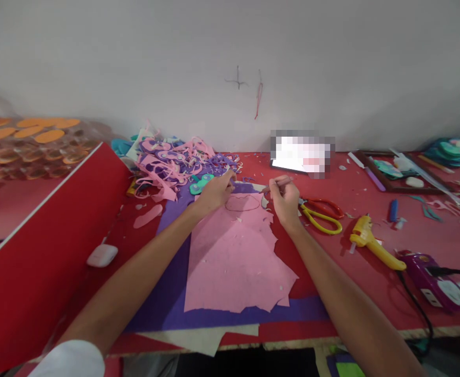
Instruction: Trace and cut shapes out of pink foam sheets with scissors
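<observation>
A pink felt sheet [230,256] with a ragged right side lies before me, a wavy closed outline drawn near its top edge. My left hand [216,191] is at the sheet's upper left corner, fingers bent and drawn together; whatever is between them is hidden. Just right of the outline, my right hand [285,199] is closed on a thin dark pen [265,190], its tip pointing left. Purple felt [170,251] is spread under the pink sheet. Teal cut pieces [201,184] lie beside my left hand.
Felt scraps [170,159] are heaped at the back left, near a red board [53,246] and a white case [102,255]. At right are scissors [324,217], a yellow glue gun [374,243] and a purple device [436,280]. A lit screen [296,154] leans on the wall.
</observation>
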A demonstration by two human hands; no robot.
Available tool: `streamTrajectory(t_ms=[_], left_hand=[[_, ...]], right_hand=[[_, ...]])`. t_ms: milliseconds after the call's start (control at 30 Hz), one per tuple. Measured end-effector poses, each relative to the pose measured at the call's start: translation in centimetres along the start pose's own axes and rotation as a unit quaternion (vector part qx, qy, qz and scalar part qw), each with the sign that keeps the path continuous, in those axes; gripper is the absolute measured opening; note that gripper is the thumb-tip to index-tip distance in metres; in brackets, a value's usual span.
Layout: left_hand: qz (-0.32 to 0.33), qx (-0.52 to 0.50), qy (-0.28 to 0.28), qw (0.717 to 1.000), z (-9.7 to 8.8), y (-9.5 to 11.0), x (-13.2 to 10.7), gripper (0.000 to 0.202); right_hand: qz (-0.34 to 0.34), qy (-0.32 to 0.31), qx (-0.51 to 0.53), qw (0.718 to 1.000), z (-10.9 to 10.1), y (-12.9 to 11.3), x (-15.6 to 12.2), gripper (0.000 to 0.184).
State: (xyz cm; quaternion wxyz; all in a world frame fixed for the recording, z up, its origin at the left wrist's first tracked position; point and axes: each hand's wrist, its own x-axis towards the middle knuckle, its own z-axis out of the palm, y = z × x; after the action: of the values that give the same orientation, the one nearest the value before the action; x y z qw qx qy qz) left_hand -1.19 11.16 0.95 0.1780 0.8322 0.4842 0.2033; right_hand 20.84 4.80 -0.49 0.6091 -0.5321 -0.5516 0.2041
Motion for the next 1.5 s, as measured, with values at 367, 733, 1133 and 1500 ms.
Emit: streamTrajectory(t_ms=[367,733,1133,1500], left_hand=[[0.03,0.013,0.038,0.999,-1.0,0.3,-0.1,0.035],[-0.033,0.002,0.059,0.998,-2.8,1.6,-0.2,0.028],[0.094,0.083,0.019,0.992,-3.5,1.1,-0.1,0.029],[0.184,0.093,-0.172,0.963,-2.3,4.5,-2.3,0.029]], right_hand=[[0.002,-0.003,0.005,1.0,0.1,0.3,0.0,0.025],[0.004,-0.001,-0.023,1.0,-0.1,-0.1,0.0,0.027],[-0.036,-0.071,-0.113,0.99,-0.7,0.1,0.4,0.033],[-0.041,-0.107,-0.111,0.987,-0.6,-0.3,0.4,0.034]])
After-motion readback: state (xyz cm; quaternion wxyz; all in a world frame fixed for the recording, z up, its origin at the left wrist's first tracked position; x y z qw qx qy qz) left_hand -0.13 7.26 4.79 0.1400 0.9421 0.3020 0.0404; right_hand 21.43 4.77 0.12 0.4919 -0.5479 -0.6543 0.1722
